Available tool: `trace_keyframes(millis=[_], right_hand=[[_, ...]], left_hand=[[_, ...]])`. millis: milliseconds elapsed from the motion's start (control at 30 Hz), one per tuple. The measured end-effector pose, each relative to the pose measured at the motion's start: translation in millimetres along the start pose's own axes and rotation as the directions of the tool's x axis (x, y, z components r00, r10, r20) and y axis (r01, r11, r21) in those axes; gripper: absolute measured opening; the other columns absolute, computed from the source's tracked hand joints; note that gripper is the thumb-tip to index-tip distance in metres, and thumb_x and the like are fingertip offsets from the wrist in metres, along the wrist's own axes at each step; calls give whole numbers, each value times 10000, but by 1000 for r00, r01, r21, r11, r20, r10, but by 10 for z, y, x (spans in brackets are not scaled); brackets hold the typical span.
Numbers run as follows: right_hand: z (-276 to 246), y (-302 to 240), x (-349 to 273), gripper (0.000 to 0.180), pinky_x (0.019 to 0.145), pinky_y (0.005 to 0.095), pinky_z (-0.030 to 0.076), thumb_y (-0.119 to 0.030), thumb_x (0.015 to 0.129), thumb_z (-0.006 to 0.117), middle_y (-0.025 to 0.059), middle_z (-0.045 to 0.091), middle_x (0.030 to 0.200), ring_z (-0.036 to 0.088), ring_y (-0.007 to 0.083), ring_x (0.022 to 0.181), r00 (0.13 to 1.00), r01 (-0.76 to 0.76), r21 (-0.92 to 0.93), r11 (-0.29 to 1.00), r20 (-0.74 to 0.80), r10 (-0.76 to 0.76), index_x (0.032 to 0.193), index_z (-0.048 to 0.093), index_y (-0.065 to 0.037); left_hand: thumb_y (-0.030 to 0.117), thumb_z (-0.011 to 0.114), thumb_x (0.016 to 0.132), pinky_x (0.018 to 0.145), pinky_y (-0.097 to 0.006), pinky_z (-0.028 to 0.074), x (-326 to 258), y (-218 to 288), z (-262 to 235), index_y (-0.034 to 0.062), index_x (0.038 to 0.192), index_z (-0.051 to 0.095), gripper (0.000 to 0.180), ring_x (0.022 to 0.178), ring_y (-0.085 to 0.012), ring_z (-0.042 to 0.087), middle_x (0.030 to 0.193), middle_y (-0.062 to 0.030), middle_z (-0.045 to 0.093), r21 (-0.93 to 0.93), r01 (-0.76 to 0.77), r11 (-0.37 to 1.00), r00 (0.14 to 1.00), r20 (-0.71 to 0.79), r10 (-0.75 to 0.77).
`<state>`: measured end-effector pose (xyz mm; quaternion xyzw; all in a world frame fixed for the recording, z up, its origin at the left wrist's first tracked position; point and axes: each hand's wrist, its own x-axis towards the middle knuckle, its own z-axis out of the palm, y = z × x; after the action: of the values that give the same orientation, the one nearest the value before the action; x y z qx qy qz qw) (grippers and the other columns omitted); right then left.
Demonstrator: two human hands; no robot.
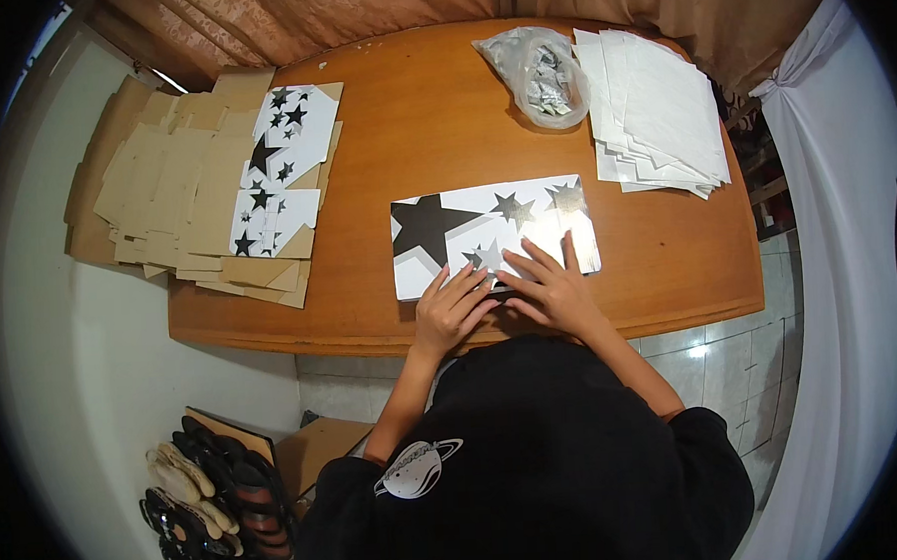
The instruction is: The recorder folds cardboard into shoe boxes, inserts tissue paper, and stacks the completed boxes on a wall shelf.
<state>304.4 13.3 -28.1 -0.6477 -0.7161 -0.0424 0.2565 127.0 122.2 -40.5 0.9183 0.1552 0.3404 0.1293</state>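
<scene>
A white box (475,201) printed with black and silver stars lies flat near the front edge of the wooden table. Resting on its near edge, left of the middle, is my left hand (453,308), fingers stretched out over the top. My right hand (552,289) lies beside it with its fingers spread across the box's right half. Both palms stay by the near side, and neither hand grips anything that I can see. The lower front of the box is partly hidden by my hands.
Flattened cardboard blanks (154,183), some with star-printed faces (297,136), are stacked on the left, overhanging the table (391,112). At the back right sit a clear plastic bag (545,81) of small silvery pieces and white paper sheets (656,106). Shoes (212,490) stand on the floor, lower left.
</scene>
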Motion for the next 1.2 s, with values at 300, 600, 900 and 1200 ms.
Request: trace_keyframes(millis=[300, 600, 900, 1200], right_hand=[[195, 48, -33, 352, 946, 408, 350, -279, 732, 678, -20, 552, 1200, 504, 192, 1126, 984, 47, -53, 997, -167, -55, 1079, 621, -265], [205, 21, -7, 273, 912, 381, 370, -246, 743, 670, -37, 589, 1135, 531, 155, 1085, 979, 26, -46, 999, -203, -35, 1014, 639, -241], [180, 13, -22, 261, 945, 409, 345, -224, 763, 654, 1, 576, 1153, 500, 181, 1122, 991, 0, 20, 1000, -133, 3, 1020, 635, -181], [173, -146, 190, 432, 1043, 507, 178, -377, 868, 487, 64, 428, 1323, 336, 243, 1268, 992, -17, 67, 998, 122, 9, 1234, 492, -148]], left_hand=[[190, 702, 715, 895, -392, 429, -41, -44, 98, 99, 830, 679, 149, 1005, -191, 597, 994, -18, 657, 16, -3, 1000, 998, -56, 4], [169, 711, 703, 857, -392, 454, -40, -55, 141, 110, 808, 685, 123, 958, -196, 618, 954, -21, 665, -25, 39, 999, 995, -86, -41], [305, 681, 740, 917, -405, 420, 255, -66, -126, 99, 1026, 640, 355, 1066, -244, 556, 1138, -63, 593, -119, 133, 984, 980, 161, -113], [420, 326, 926, 1049, -549, 82, 607, -609, 74, 146, 1335, 384, 496, 1314, -307, 244, 1422, -96, 289, 223, 229, 948, 932, 231, -279]])
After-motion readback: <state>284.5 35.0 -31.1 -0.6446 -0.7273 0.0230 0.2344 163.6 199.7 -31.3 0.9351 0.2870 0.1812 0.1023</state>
